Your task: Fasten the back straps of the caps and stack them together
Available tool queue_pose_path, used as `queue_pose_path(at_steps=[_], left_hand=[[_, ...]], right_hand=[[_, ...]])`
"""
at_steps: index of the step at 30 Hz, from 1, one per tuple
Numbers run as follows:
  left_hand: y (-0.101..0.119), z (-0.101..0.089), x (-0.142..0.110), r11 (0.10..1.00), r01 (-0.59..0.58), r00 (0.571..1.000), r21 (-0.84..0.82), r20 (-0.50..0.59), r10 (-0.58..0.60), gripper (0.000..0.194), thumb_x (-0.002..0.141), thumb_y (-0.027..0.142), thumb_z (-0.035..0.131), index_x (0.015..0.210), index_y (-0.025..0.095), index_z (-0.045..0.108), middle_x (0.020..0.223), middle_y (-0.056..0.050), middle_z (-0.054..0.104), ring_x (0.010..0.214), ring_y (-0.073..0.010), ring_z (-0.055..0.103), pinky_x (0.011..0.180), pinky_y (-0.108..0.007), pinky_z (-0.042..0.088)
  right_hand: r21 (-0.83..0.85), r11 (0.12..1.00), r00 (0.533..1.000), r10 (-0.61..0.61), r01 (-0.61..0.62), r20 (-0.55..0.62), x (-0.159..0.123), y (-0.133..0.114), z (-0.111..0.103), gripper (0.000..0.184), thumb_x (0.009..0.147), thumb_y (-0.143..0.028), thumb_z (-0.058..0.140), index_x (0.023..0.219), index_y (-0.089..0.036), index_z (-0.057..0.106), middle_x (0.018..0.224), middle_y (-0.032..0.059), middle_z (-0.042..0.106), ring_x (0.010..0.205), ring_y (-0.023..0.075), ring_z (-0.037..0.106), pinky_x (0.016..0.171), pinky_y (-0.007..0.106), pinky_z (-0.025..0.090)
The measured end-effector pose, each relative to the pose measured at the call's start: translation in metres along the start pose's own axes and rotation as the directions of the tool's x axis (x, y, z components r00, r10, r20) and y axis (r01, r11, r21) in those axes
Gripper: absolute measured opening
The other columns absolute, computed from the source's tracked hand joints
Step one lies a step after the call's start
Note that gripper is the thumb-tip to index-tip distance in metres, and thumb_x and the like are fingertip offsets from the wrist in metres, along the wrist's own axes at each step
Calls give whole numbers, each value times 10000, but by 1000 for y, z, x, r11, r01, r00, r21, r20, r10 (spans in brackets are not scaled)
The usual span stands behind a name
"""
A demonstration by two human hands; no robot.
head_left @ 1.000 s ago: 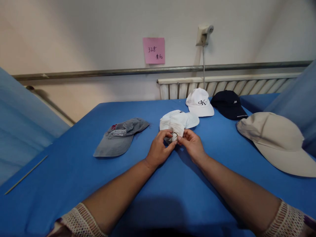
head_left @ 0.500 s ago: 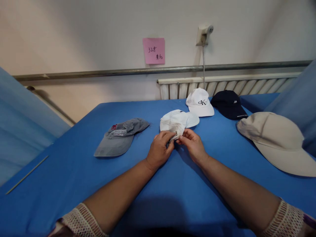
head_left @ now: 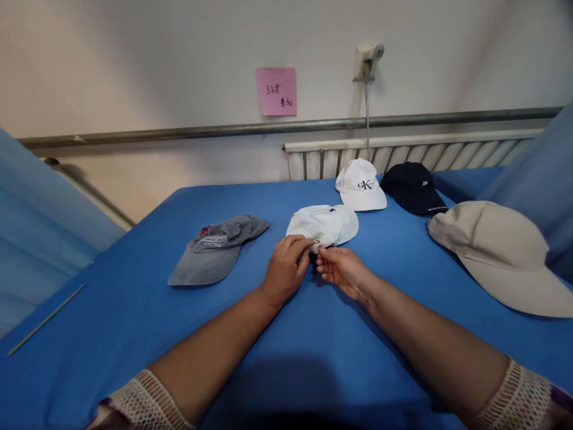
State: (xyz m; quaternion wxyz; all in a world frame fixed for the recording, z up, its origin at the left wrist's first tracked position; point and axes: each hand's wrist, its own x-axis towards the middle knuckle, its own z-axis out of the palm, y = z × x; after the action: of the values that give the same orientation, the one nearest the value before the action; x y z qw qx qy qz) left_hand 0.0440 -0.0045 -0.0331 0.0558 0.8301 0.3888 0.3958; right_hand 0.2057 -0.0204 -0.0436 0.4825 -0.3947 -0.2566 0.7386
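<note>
Head view showed me left fingers (head_left: 296, 243) and right fingers (head_left: 330, 255) pinching the pale cap (head_left: 313, 222) at its rear, where gentle tension suited.

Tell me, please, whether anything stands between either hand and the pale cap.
Nothing visible does: the left hand and right hand meet the near edge of the pale cap; the grey cap lies to their left.

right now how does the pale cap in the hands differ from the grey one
The left hand and right hand are at the near edge of the pale cap; the grey cap is untouched. The pale cap's brim points right, the grey cap's left and nearer the person. The pale cap shows a small dark logo, the grey cap white lettering and a red mark. Both have brims.
</note>
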Motion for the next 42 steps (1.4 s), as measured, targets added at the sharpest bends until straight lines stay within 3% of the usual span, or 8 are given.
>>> queue_pose_path(at_steps=[7,12,20,25,29,32,35,42], left_hand=[[1,-4,-1,988,-133,989,76,81,126,249,888,148,501,1104,208,610,1059,-84,645,997,-206,580,902,-382,442],[3,-2,-2,984,-171,977,40,132,165,336,862,118,513,1180,215,565,1110,-85,631,1029,-215,563,905,-384,442],[-4,1,0,997,47,998,56,-38,-45,533,766,102,588,1277,188,462,1310,-122,521,1249,-260,447,1071,-460,330],[-15,11,-1,952,259,962,-163,-39,-269,503,764,170,625,1246,187,482,1256,-128,547,1138,-250,542,983,-444,431],[-18,18,1,715,537,818,-448,70,-571,448,742,177,664,1169,159,528,1164,-129,612,1017,-224,614,898,-394,489],[-14,17,5,362,664,651,-654,267,-710,350,775,212,665,1096,144,541,1126,-135,647,961,-206,647,880,-360,502],[-9,13,8,3,685,544,-729,509,-668,266,801,229,667,1025,132,560,1011,-121,687,853,-187,678,834,-331,523],[-17,7,10,-368,596,535,-714,695,-480,183,806,43,599,982,82,632,987,-127,701,872,-180,682,881,-305,532]], right_hand=[[40,999,998,-28,26,56,0,-7,-2,316,817,-463,639,797,-150,672,730,75,695,632,149,646,560,248,523],[19,990,990,-138,138,12,3,-3,-4,199,691,-286,770,795,-161,655,725,33,692,648,137,637,608,241,510],[184,933,942,-274,309,-193,9,-11,-10,153,725,-216,646,877,-198,637,847,22,718,702,152,651,649,272,524],[284,913,954,-256,291,-156,11,-12,-11,150,733,-143,650,869,-204,635,901,27,726,775,163,676,730,304,554],[355,901,968,-230,250,-98,11,-12,-12,179,757,-102,609,900,-208,630,923,23,729,800,160,684,727,293,572],[414,884,974,-223,217,-34,11,-14,-13,240,777,-89,540,968,-206,627,912,32,733,835,176,689,751,315,580],[443,876,974,-224,192,20,11,-16,-14,304,779,-87,488,1025,-202,625,909,44,738,845,195,693,728,328,583],[407,903,979,-187,137,84,9,-15,-14,420,724,-79,456,1090,-207,618,912,40,742,787,192,682,672,316,562]])
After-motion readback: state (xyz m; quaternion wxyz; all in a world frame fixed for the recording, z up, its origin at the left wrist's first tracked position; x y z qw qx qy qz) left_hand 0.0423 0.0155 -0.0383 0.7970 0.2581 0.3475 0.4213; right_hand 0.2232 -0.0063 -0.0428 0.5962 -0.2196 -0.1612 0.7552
